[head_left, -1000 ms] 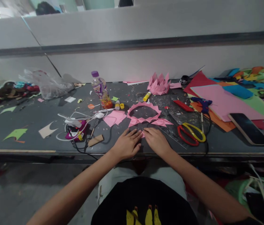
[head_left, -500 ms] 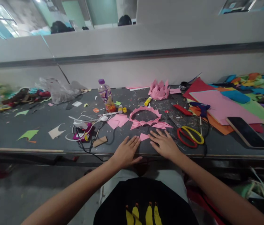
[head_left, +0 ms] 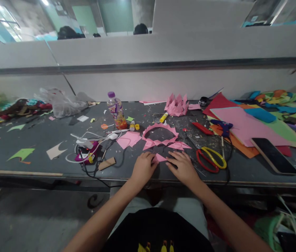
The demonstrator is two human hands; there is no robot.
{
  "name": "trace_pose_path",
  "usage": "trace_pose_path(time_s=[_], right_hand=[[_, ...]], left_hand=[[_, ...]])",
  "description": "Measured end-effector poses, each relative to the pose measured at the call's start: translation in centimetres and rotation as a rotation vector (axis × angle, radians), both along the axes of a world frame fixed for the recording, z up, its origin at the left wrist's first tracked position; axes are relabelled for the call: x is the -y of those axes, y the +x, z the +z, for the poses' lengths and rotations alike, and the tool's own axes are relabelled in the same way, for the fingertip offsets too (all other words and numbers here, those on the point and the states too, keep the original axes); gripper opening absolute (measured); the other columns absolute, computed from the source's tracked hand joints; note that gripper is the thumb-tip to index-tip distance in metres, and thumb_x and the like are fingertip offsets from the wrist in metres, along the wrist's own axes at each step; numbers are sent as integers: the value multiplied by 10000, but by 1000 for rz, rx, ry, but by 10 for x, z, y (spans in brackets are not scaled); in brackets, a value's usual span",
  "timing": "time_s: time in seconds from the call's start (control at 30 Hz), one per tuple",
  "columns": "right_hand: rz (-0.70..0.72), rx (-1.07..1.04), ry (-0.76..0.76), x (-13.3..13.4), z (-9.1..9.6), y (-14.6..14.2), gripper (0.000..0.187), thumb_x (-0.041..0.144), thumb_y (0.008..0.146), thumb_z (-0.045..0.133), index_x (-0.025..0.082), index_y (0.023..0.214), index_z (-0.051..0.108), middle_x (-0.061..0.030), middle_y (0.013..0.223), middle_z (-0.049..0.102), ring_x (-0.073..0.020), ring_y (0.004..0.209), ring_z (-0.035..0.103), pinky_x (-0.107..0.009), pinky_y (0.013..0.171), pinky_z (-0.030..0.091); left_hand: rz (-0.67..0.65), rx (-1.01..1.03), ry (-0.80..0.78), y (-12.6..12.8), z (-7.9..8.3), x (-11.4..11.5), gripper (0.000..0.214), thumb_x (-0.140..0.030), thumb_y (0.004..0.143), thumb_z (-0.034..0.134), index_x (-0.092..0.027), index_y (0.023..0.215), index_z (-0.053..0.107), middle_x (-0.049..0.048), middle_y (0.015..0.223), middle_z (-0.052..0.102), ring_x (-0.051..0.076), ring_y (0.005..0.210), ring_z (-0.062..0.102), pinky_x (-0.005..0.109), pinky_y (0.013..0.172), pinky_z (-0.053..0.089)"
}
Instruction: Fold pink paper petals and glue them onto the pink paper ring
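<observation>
A small folded piece of pink paper (head_left: 159, 158) lies near the table's front edge, between my hands. My left hand (head_left: 143, 167) is closed at its left end, fingers bent and thumb against the paper. My right hand (head_left: 182, 167) rests with its fingers apart, thumb and fingertips by the paper's right corner. Just beyond is a pink folded-paper ring (head_left: 160, 134) with a zigzag edge. Two folded pink pieces lie at the ring's near side, one being the right piece (head_left: 180, 145). Pink paper squares (head_left: 129, 139) lie to the left.
Scissors (head_left: 211, 159), a glue gun (head_left: 224, 126) and a phone (head_left: 274, 155) lie to the right, near coloured sheets (head_left: 247, 126). Behind the ring stand a pink paper crown (head_left: 176, 105) and a glue stick (head_left: 164, 117). A bottle (head_left: 116, 111) and tangled cables (head_left: 90, 147) are on the left.
My left fingers have gone from lying flat to bending around the paper's left end. The paper now looks like a narrower triangle. My right hand stays beside it, and the view has shifted slightly.
</observation>
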State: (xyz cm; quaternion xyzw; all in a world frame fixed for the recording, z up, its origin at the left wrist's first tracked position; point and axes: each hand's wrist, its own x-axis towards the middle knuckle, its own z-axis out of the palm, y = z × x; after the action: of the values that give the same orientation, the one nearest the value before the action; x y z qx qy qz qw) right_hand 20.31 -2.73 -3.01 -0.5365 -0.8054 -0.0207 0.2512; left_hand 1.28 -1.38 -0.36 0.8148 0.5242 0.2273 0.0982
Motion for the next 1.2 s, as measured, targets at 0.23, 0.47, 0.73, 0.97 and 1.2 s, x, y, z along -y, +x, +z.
trace_pose_path(time_s=[0.23,0.47,0.73,0.97,1.2], right_hand=[[189,-165,55,-11,2,-3,165,200,871,526,208,896,689,-66,935,692,-199,872,620,-353,790,495],[242,-1,137,3,8,-7,150,190,875,527,198,857,676,-73,884,659,-194,794,576,-326,714,461],[278,-39,2,5,6,-8,170,185,895,491,201,825,645,-59,862,659,-178,781,584,-304,735,466],[222,-211,-140,2,13,-9,171,215,901,459,201,844,620,-59,858,668,-189,818,599,-320,758,472],[122,-323,-269,-24,15,-10,101,178,824,535,201,807,632,-40,822,673,-168,737,609,-288,677,467]], left_hand=[[-38,15,89,4,-8,1,97,-101,813,592,-159,868,649,47,886,653,196,830,579,327,764,478],[-245,-128,124,-14,-9,10,92,-136,838,583,-174,878,656,25,863,652,166,789,560,281,719,472],[-275,-11,86,-16,-7,7,104,-176,859,566,-183,896,662,28,928,672,172,863,580,294,785,477],[-242,114,-37,-16,-1,-1,107,-123,836,569,-170,880,655,38,896,673,174,873,595,298,804,476],[-124,216,-171,-9,2,-18,98,-158,822,570,-176,866,656,24,849,694,157,763,627,251,685,473]])
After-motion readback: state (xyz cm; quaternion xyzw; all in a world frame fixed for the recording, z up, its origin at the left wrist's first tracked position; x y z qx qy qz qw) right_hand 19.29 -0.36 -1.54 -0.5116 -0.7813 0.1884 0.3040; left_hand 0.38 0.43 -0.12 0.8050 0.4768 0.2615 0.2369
